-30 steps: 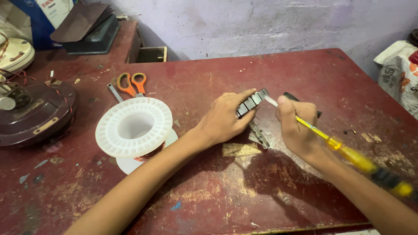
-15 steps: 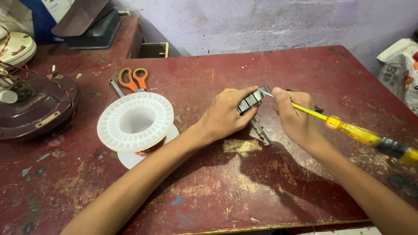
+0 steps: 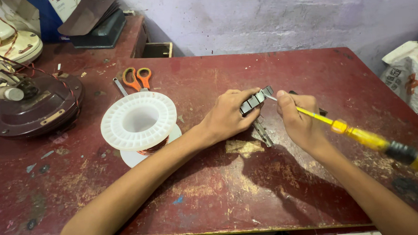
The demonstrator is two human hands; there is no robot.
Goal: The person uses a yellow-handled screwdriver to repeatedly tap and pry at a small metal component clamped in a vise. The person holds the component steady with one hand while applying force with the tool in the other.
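Note:
My left hand (image 3: 229, 116) grips a small grey slotted metal core (image 3: 256, 100) and holds it just above the worn red table (image 3: 232, 192). My right hand (image 3: 299, 122) holds a screwdriver with a yellow and black handle (image 3: 377, 142) by its shaft, the tip touching the right end of the core. A small metal piece (image 3: 263, 133) lies on the table under the two hands, beside a scrap of tan paper (image 3: 243, 147).
A white plastic spool of copper wire (image 3: 138, 122) stands left of my hands. Orange-handled scissors (image 3: 137, 78) and a wrench (image 3: 119, 86) lie behind it. A brown fan motor housing (image 3: 34, 110) sits far left. A printed sack (image 3: 410, 85) leans at the right edge.
The screwdriver handle has swung a little lower and further right. Both hands stay in nearly the same place on the core.

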